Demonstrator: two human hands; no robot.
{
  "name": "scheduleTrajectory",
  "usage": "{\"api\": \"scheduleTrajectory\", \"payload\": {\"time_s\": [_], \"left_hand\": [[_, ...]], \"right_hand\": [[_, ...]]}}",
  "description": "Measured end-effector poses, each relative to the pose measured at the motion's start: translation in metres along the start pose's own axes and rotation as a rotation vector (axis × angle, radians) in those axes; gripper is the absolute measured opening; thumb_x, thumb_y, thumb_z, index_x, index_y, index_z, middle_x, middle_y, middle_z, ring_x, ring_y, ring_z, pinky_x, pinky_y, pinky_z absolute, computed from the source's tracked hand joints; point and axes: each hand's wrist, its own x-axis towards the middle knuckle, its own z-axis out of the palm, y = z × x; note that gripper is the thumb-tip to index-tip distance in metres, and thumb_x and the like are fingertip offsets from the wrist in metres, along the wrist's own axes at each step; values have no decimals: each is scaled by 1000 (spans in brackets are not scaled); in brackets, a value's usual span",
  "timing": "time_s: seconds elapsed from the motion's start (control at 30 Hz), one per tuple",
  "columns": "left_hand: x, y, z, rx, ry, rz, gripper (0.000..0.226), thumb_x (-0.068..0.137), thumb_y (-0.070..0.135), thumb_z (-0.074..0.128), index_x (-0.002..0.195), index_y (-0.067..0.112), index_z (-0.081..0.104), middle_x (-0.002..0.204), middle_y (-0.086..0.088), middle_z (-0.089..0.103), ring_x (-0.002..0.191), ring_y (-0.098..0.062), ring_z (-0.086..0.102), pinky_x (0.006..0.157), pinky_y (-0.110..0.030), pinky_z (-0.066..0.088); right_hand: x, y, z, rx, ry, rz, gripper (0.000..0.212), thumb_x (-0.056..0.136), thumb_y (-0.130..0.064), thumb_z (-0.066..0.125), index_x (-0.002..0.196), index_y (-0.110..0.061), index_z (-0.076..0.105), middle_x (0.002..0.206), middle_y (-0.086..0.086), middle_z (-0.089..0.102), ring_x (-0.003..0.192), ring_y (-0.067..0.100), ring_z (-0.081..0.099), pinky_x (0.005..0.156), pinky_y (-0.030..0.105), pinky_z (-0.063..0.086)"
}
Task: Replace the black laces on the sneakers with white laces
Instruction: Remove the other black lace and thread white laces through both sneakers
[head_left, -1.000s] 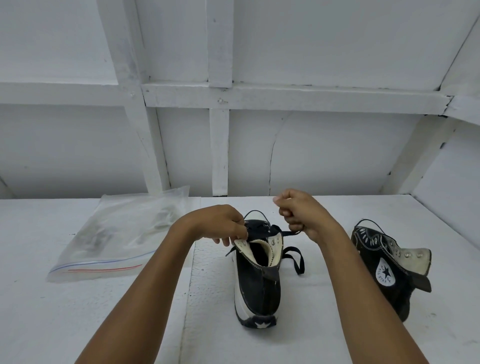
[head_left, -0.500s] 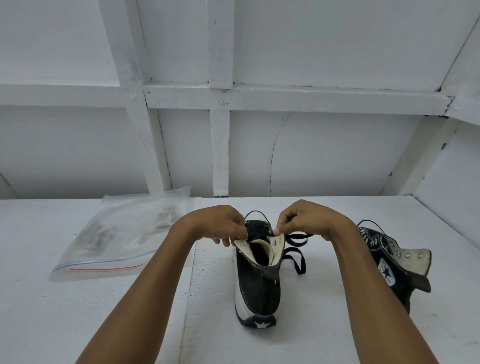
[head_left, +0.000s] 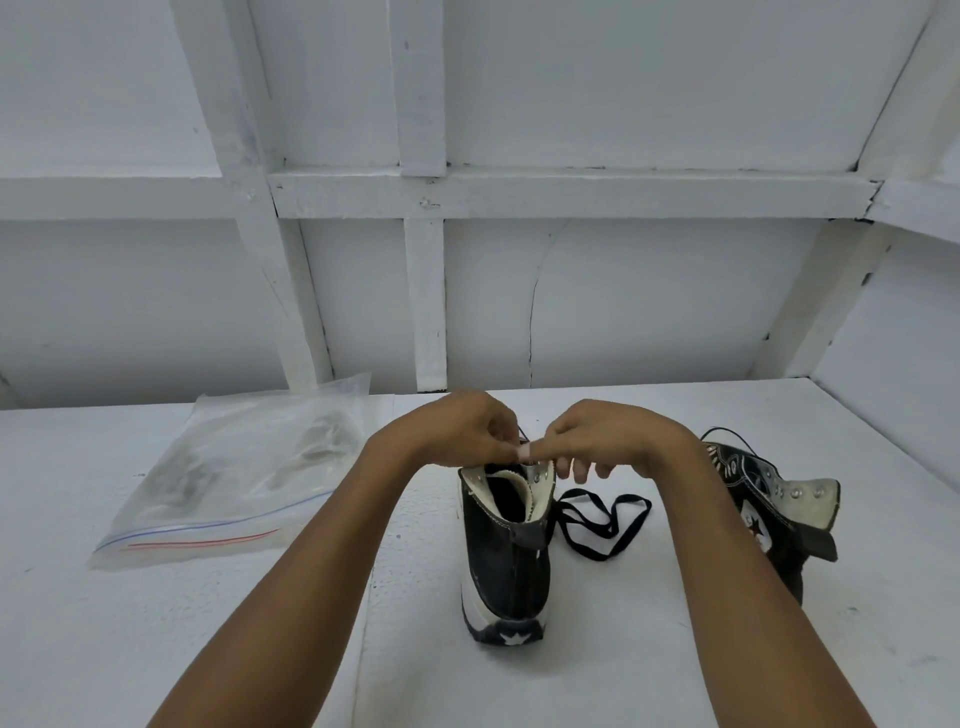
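Left hand (head_left: 465, 434) fingers pinch the collar of the upright sneaker (head_left: 506, 551). Right hand (head_left: 610, 441) meets it, grip indeterminable. Black lace (head_left: 647, 506) trails on the surface (head_left: 208, 623).

Under my grip: black sneaker (head_left: 506, 566), cream lining, white heel star; right of it, black lace (head_left: 647, 506); left, bag (head_left: 234, 483) striped blue and red.
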Motion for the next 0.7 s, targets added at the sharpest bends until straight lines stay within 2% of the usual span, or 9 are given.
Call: {"api": "scheduleTrajectory", "payload": {"time_s": [0.07,0.13,0.23,0.33,0.4,0.53,0.63,0.7], "left_hand": [[4,5,1,80,-86,5,15,89,36,68,83,22,69,73,12,62,64,-6,53,57,-20,39],[7,8,2,110,-122,6,12,88,32,69,77,28,67,67,14,59,63,-5,51,56,-19,38],[10,9,2,102,-103,6,18,86,27,70,70,32,63,64,15,58,60,-3,51,55,-18,38],[10,0,0,144,22,-65,12,84,25,66,73,21,65,72,5,62,69,-12,54,57,-24,39],[11,-14,-2,274,92,-160,18,84,31,62,78,15,67,81,0,65,78,-19,58,60,-27,40],[6,-35,0,398,39,-323,25,86,37,60,84,13,64,88,0,63,85,-23,60,64,-30,44],[4,-27,3,292,28,-202,19,89,27,59,96,11,66,97,-4,68,90,-23,64,72,-33,53],[4,-15,3,114,47,-95,11,91,24,58,94,17,65,94,0,67,84,-20,65,64,-28,50]], "right_hand": [[0,-1,2,-9,-35,17,18,82,-31,68,73,-16,71,71,-2,63,65,14,54,59,23,37],[1,1,4,15,-33,48,13,80,-21,66,70,-14,69,70,0,63,64,15,53,55,23,34],[0,6,6,49,-27,77,14,80,-18,65,67,-14,68,69,1,61,63,15,52,52,22,32],[-1,10,7,60,-25,83,10,81,-18,64,75,-11,68,70,2,59,62,15,51,51,21,30],[-2,10,7,63,-20,86,11,82,-18,63,75,-12,68,73,3,60,61,14,52,52,22,31],[-1,6,10,82,-1,92,14,83,-17,61,70,-14,65,79,3,62,62,14,54,53,23,32],[3,3,15,106,21,98,14,82,-16,59,68,-13,61,80,3,62,63,17,53,51,23,30],[4,1,19,103,37,103,15,81,-17,60,66,-13,60,78,3,62,64,18,51,50,23,29]]}}
